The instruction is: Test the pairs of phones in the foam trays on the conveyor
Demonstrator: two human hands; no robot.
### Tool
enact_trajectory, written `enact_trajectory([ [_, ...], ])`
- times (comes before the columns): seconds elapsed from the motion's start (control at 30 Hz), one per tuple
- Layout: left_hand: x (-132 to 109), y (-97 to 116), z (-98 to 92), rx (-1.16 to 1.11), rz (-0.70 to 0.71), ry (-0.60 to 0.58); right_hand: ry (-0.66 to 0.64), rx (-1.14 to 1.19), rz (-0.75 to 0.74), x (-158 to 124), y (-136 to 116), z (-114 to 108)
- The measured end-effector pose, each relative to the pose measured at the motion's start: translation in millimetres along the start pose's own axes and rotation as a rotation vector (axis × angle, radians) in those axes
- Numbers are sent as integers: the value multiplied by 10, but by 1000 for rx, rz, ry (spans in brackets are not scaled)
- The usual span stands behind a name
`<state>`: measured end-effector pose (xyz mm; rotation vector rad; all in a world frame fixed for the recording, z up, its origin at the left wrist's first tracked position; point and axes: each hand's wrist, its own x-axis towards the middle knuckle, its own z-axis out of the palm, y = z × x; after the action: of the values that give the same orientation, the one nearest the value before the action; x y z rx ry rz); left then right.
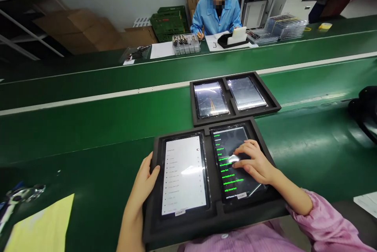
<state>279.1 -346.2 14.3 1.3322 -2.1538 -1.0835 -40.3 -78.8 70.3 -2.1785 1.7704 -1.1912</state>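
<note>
A black foam tray (212, 220) lies in front of me on the green belt and holds two tablets. The left tablet (183, 175) shows a white settings screen. The right tablet (232, 163) shows a dark screen with green text lines. My left hand (145, 183) grips the tray's left edge, thumb on the rim. My right hand (253, 162) rests on the right tablet, fingers spread, fingertips touching the screen near its middle.
A second black tray (234, 111) with two dark-screened tablets sits just beyond. A person in a blue coat (216, 10) works across the belt beside trays and stacked parts. A yellow sheet (41, 228) lies at the near left, a black object (365, 108) at the right edge.
</note>
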Motion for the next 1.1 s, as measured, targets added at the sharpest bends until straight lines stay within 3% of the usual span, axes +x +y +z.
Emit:
enact_trajectory([
  [0.23,-3,12,-38,-9,-20,48,-155,-114,9,-3,-90,137],
  [0.37,-25,28,-5,26,-9,70,-144,-105,29,-20,-17,126],
  [0.67,-43,12,-29,113,26,16,-121,-79,65,-7,2,126],
  [1.1,-120,63,-94,177,147,-115,-267,-113,26,-7,-39,109],
])
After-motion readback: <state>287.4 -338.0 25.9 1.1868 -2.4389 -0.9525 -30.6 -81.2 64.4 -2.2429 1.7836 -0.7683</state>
